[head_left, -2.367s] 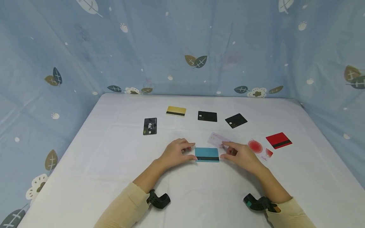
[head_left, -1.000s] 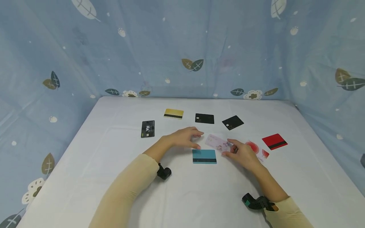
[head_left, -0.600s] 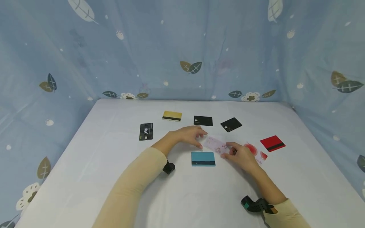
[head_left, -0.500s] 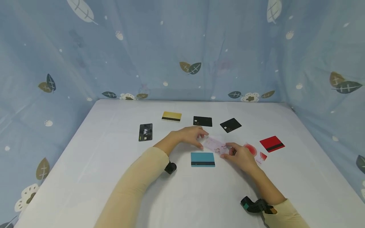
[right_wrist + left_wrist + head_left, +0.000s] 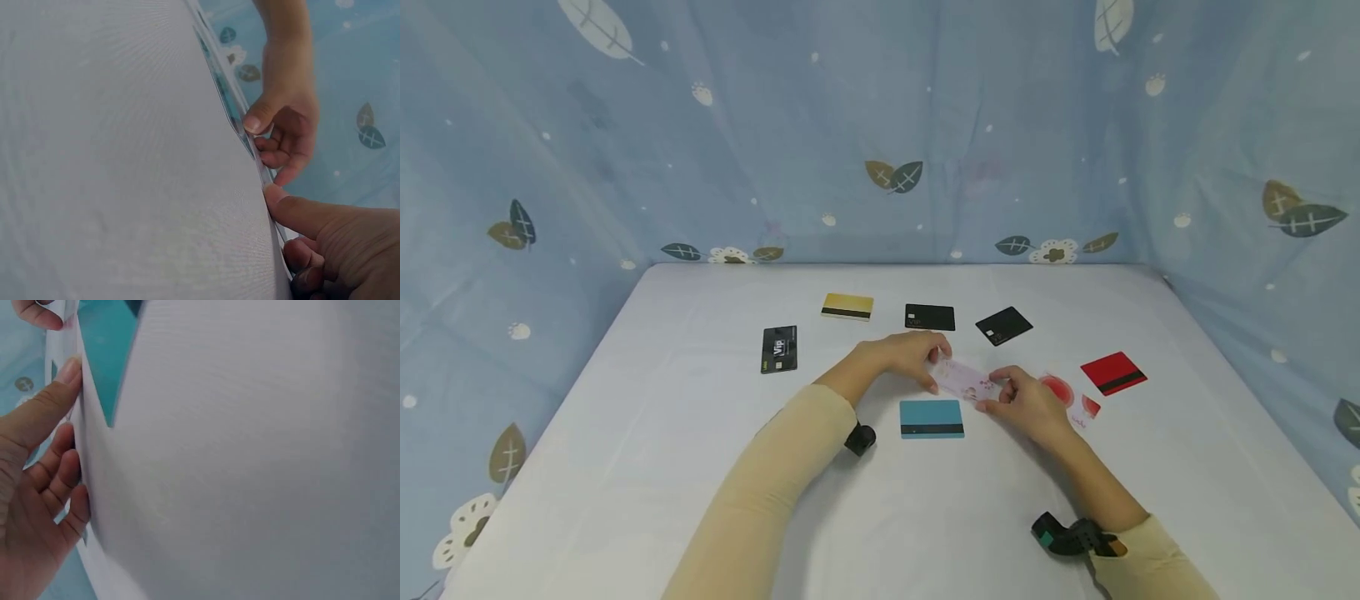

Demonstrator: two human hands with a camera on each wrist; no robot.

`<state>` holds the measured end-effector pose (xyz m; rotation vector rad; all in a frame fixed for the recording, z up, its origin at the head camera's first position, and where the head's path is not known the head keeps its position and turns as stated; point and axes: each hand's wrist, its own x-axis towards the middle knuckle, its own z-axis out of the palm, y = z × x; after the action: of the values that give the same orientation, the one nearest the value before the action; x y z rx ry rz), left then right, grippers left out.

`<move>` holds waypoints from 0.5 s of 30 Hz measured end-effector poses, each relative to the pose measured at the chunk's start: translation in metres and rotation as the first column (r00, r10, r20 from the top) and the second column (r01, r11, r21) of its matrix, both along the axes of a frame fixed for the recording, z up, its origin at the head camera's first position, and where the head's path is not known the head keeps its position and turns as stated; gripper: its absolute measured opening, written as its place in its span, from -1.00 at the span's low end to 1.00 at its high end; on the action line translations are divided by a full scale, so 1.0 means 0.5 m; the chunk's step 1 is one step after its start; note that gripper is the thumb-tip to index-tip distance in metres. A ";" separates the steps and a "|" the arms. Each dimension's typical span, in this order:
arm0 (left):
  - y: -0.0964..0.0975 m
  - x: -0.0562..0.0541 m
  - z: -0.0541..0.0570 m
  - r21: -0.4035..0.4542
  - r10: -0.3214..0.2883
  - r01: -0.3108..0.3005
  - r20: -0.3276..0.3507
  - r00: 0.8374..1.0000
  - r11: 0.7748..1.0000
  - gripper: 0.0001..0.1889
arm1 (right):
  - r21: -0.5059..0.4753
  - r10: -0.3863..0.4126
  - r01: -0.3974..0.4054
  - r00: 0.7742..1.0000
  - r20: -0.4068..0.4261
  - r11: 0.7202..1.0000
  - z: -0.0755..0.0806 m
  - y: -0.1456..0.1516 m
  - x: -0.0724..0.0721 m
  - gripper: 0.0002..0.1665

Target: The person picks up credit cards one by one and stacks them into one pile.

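Head view — hands (image 5: 1028,407) grip pink card (image 5: 962,378) — leftmost black card (image 5: 778,350) reads "Vip".

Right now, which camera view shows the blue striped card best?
The head view: the blue card shows whole and uncovered there, black stripe included. The left wrist view has only one corner area; the right wrist view, at most a thin sliver.
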<state>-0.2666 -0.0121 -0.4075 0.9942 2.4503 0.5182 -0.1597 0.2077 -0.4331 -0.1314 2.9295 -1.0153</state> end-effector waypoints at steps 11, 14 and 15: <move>0.003 -0.003 0.009 -0.003 0.025 -0.025 0.042 0.999 1.000 -0.44 | 0.014 -0.012 0.010 0.995 0.102 1.000 0.012 -0.006 -0.015 -0.37; 0.004 -0.002 0.005 -0.002 0.030 -0.030 0.046 0.998 1.000 -0.47 | 0.003 -0.008 0.007 0.994 0.109 1.000 0.011 -0.006 -0.014 -0.42; 0.004 -0.002 0.003 0.000 0.032 -0.032 0.045 0.998 0.999 -0.46 | 0.000 -0.006 0.006 0.994 0.110 1.000 0.010 -0.005 -0.014 -0.41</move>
<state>-0.2675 -0.0099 -0.4061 0.9346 2.4295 0.5460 -0.1665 0.2050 -0.4279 -0.0645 2.8324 -0.9904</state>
